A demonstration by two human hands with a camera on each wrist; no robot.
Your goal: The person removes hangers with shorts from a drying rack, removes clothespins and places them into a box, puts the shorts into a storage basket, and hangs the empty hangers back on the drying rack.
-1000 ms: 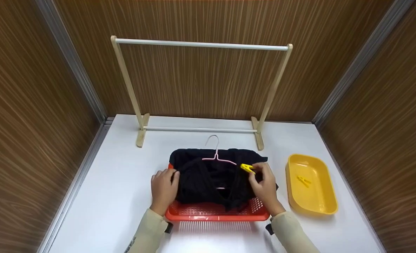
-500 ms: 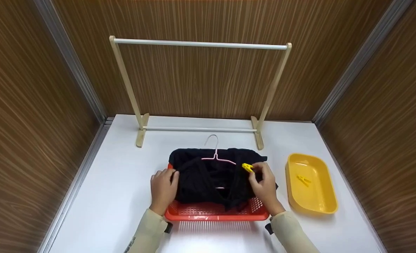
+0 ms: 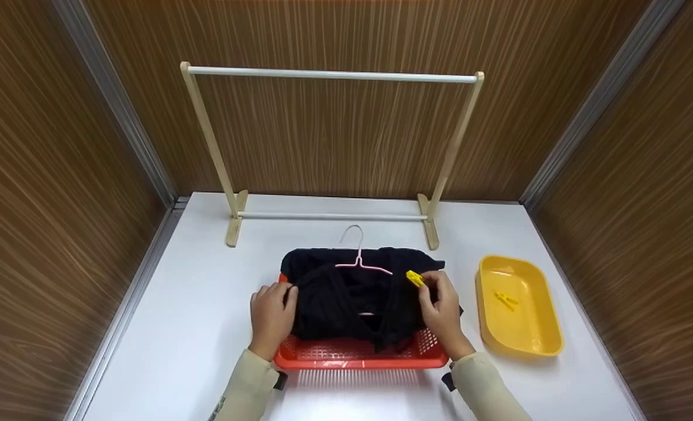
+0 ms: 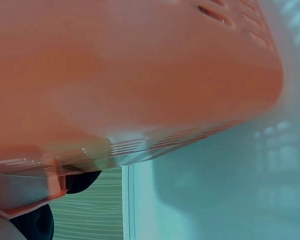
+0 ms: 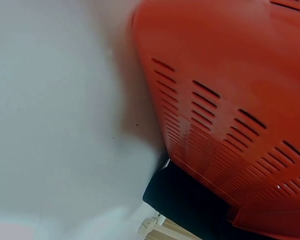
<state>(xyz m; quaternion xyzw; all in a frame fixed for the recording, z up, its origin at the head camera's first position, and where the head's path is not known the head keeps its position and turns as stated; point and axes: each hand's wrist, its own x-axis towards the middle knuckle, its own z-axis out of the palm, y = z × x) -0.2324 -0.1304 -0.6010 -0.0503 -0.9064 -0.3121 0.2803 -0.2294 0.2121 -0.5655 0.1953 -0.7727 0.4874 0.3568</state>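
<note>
In the head view a black garment point(image 3: 328, 304) lies over a red basket point(image 3: 346, 363). A pink hanger point(image 3: 359, 261) sits in the garment, its hook sticking out past the far edge. My left hand point(image 3: 272, 316) grips the garment at the basket's left side, fingers curled over the edge. Between thumb and fingers my right hand point(image 3: 441, 313) pinches a yellow clothespin point(image 3: 415, 278), held over the garment's right part near the hanger's end. Both wrist views show mostly the basket's outer wall point(image 4: 140, 90), with slots along its side point(image 5: 225, 120) in the right one.
A yellow tray point(image 3: 533, 345) with another yellow clothespin point(image 3: 506, 300) in it stands to the right. Behind the basket rises a wooden drying rack point(image 3: 209, 134) with a white top bar point(image 3: 334, 74). Wood-patterned walls point(image 3: 334, 146) enclose the white table point(image 3: 194, 292).
The clothespin has turned in my right fingers and shifted slightly right, looking narrower now. My left hand, the garment and the basket have stayed in place.
</note>
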